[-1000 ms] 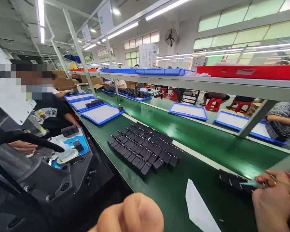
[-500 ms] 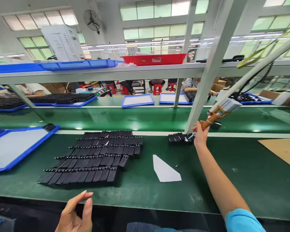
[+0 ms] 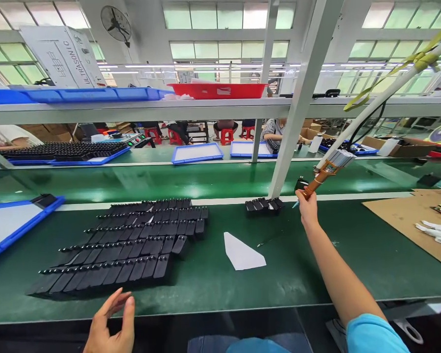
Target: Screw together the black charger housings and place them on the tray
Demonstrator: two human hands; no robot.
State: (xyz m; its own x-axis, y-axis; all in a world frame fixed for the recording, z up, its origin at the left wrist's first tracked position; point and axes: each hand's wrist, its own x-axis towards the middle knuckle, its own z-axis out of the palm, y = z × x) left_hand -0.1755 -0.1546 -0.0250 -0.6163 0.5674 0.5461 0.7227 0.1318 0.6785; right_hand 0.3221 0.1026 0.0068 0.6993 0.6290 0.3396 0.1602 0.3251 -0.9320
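Observation:
My right hand (image 3: 308, 210) reaches forward, its fingers wrapped round the lower end of a brown stick-like tool (image 3: 318, 182). A thin pale-blue tip (image 3: 296, 204) sticks out on its left side. Just left of that tip sits a small row of black plastic parts (image 3: 263, 205). My left hand (image 3: 112, 321) hovers at the table's front edge, thumb and fingers curved and apart, nothing between them. Beyond it, several overlapping rows of black plastic parts (image 3: 132, 245) lie on the green table (image 3: 206, 294). A white sheet of paper (image 3: 244, 252) lies between the two groups.
A white post (image 3: 294, 108) and a slanted white pole (image 3: 375, 93) stand near my right hand. Behind the table runs a green belt (image 3: 206, 176) with a black part (image 3: 301, 183) on it. A blue-rimmed tray (image 3: 55, 206) lies left, cardboard (image 3: 397, 211) right. Co-workers sit across.
The view has swung to the right. My right hand with the brown tool has shifted right of the small black row. The black part on the belt has moved left.

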